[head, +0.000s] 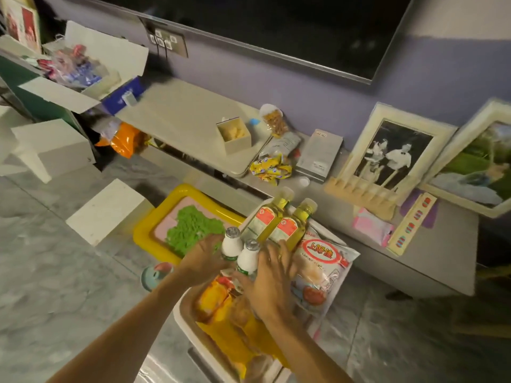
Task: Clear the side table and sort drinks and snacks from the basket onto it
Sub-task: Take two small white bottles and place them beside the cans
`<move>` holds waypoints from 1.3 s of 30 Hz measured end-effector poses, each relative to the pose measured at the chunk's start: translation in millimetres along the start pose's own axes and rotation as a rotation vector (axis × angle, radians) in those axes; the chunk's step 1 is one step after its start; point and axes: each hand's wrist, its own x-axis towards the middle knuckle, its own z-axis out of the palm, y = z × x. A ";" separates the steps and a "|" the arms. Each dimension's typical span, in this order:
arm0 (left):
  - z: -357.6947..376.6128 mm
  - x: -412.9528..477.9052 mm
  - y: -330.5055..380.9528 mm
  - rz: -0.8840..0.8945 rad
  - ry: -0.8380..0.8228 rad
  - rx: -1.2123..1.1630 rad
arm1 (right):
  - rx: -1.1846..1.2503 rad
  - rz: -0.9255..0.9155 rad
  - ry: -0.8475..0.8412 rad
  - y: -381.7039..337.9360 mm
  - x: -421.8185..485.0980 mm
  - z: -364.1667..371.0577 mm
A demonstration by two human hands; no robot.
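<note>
Basket: white, on the floor, landmark.
Left grip: clamped on a white bottle at the basket's far left.
Right grip: fingers spread over a second white bottle; closure unclear.
Oil bottles: two, leaning at the basket's far end.
Snack bag: basket's right edge.
Surface: beyond the basket, holding a small box.

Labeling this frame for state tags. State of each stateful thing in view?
left hand: gripping a white bottle
right hand: on second white bottle, grip unclear
yellow bottles: capped, leaning in basket
small box: open, on side table
TV: off
</note>
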 end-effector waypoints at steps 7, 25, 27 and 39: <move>-25.3 -45.1 21.8 0.070 0.116 -0.116 | 0.367 0.100 -0.085 -8.8 -10.4 -58.5; -322.2 -220.8 343.9 0.460 0.355 -0.229 | 0.434 -0.009 0.217 -52.1 -0.1 -537.7; -341.2 -240.4 374.0 0.498 0.352 -0.247 | 0.426 -0.018 0.242 -53.5 -5.0 -579.4; -328.7 -335.4 542.2 0.815 0.210 -0.246 | 0.403 0.069 0.453 -1.5 -126.3 -751.6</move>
